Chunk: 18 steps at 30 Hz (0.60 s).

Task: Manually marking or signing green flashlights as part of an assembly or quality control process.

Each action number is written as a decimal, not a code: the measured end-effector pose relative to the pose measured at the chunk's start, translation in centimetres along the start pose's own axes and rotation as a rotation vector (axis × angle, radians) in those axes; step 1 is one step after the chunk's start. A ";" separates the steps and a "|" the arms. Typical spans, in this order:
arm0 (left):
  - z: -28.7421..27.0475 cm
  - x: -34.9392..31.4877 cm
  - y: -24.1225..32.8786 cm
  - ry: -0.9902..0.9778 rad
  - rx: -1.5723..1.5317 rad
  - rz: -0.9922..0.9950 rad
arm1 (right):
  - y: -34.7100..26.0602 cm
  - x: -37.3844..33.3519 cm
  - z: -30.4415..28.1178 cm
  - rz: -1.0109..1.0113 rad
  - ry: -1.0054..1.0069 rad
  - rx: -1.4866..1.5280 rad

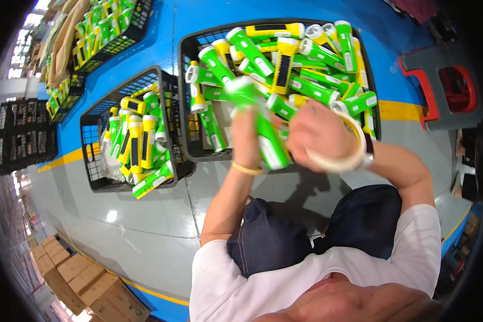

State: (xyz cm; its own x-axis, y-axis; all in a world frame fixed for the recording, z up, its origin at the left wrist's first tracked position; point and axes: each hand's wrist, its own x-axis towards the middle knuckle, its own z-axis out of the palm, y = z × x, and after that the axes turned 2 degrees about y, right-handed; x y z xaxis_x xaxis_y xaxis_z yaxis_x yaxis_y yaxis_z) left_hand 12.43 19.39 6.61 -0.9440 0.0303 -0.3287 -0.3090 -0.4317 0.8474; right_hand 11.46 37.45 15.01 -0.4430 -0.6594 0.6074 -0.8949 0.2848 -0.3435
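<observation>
Over the large crate [214, 158]: our left hand [246, 140] wrapped fingers round a flashlight [272, 145].
Over its right half: our right hand [322, 134] curled; any pinch we couldn't tell.

we see a smooth floor [161, 225], glossy grey near us and painted blue [163, 48] farther out, with a yellow stripe [402, 110] where the 2 colours meet. on it we have 1 large black plastic crate [204, 159], straddling grey and blue, and just left of that 1 smaller black mesh crate [172, 118]. toward the upper left, we see another black crate [124, 49] on the blue. a red-and-grey plastic stool [437, 61] stands at right, brown cardboard boxes [115, 300] at lower left.
</observation>
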 end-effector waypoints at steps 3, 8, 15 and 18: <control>-9.0 4.0 2.6 0.347 -0.383 0.127 | 0.3 -0.4 -1.9 0.090 -0.007 -0.028; -23.2 3.6 12.5 0.855 1.546 0.372 | 6.1 -5.7 -6.5 0.813 0.000 0.097; -17.1 0.1 10.5 0.226 2.011 0.556 | 10.2 -12.0 -12.0 1.003 0.175 0.274; -20.7 -3.4 6.6 0.350 1.992 0.439 | 7.8 -18.8 -16.3 1.236 0.204 0.067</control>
State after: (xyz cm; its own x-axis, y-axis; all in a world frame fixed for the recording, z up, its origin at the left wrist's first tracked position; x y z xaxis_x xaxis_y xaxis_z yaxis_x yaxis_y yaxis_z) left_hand 16.04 -2.24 4.70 -0.9910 -0.0192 0.1326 -0.0211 0.9997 -0.0125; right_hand 11.95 63.35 12.61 -0.9883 0.1444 -0.0489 0.1262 0.5955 -0.7934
